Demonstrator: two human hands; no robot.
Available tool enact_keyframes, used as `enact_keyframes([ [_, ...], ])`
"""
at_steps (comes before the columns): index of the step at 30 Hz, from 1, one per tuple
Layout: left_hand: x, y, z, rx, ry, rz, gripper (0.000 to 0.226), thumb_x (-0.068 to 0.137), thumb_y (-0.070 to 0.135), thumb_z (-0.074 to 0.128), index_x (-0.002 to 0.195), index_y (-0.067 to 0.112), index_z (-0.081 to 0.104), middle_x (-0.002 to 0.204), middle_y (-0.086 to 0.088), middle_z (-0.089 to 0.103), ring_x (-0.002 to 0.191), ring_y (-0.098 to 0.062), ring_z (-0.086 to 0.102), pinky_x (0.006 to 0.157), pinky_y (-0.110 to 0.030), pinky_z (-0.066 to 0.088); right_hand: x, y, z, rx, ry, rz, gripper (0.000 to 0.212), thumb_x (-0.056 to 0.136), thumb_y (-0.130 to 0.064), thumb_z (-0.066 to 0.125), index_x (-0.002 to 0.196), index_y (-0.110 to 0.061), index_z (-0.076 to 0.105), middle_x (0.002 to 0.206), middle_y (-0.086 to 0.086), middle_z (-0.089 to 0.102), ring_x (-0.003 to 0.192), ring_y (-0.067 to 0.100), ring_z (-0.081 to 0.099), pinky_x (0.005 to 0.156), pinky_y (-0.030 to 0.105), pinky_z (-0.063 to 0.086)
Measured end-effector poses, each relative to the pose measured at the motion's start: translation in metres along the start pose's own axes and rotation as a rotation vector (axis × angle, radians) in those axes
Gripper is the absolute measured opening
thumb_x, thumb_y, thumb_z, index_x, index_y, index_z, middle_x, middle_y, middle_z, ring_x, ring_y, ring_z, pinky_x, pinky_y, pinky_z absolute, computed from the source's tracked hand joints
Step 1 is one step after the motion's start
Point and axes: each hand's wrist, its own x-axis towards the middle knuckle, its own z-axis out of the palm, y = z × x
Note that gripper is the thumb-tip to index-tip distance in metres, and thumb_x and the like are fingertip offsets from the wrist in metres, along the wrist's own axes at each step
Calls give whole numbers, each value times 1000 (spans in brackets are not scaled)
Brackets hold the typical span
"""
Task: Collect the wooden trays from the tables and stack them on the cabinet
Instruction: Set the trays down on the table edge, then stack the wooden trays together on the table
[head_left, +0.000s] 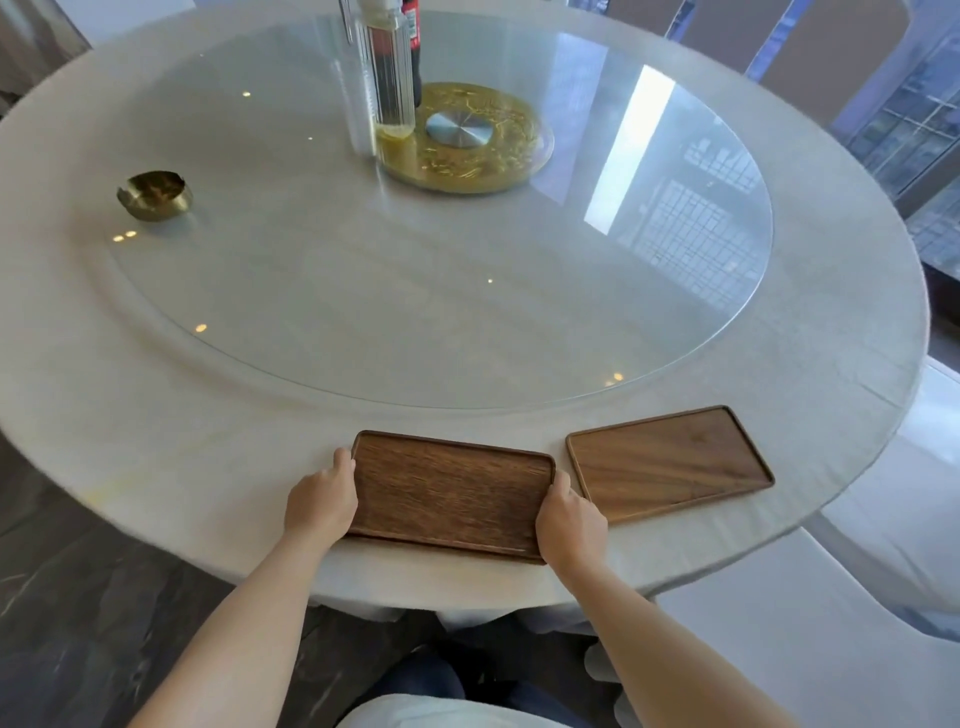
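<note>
On table edge, near tray (449, 493) between hands, left grip (322, 501), right grip (570, 525) grasping its ends.

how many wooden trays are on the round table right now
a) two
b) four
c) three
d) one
a, the near tray sits gripped at its short ends by the left hand and right hand, and a second tray lies beside it, untouched.

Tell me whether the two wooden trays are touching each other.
Apart. The head view shows a strip of tablecloth between the darker tray and the lighter tray.
</note>
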Motion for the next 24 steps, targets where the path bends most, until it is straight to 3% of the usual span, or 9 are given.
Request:
enact_keyframes([
  [5,2,-1,3,-42,-16,9,30,101,18,21,110,-1,43,97,-25,67,89,-42,63,66,-40,43,-4,-2,1,-11,8,12,15,91,-5,27,89,-11,40,85,7,67,64,23,48,59,31,38],
  [8,0,-3,3,-87,-25,-4,29,101,19,22,106,-1,43,96,-26,66,88,-41,62,65,-38,39,-8,-5,1,17,17,14,15,92,-6,28,92,-9,42,78,4,56,65,23,47,58,32,38],
  [13,0,-5,0,-101,-49,5,20,100,18,22,89,7,34,99,-27,65,91,-42,61,67,-38,40,-7,-8,-2,52,26,50,17,92,-5,27,94,-8,43,80,7,60,65,25,48,57,32,38],
  [17,-1,0,-7,-142,102,-40,31,99,17,28,97,-3,51,98,-25,65,89,-40,61,71,-42,46,2,3,-14,127,60,51,22,97,-17,27,104,-7,46,92,16,70,79,34,64,59,34,44],
  [19,3,12,-13,-226,205,-77,29,97,16,34,95,-5,53,100,-25,64,93,-40,58,73,-44,46,12,12,-28,190,92,92,29,98,-22,26,117,-6,42,97,17,68,87,36,65,62,34,41],
  [24,16,77,-22,-277,337,13,29,94,16,42,90,-9,57,93,-28,66,91,-44,59,74,-47,48,49,51,-73,244,177,121,34,98,-27,30,126,-8,37,124,12,59,103,36,60,69,34,33],
])
